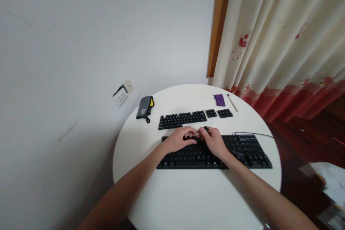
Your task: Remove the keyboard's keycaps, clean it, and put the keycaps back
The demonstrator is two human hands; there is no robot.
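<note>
A black keyboard (199, 164) lies on the white round table, many keys bare of caps on its left part. Over its upper middle, my left hand (180, 139) is closed, fingers curled, pinching what looks like a small black keycap (197, 138). My right hand (215, 141) meets it fingertip to fingertip and grips a wire keycap puller (212, 122), whose thin wires stick out above the fingers. The puller's body is mostly hidden. Behind the hands, removed black keycaps (185, 118) lie in rows, with two smaller blocks of keycaps (225, 113) to their right.
A grey pouch (144, 107) sits at the table's (172, 194) back left. A purple cloth (219, 100) and a slim brush (232, 102) lie at the back right. The keyboard cable (254, 133) runs over the right edge. A wall stands left, a curtain (269, 43) right.
</note>
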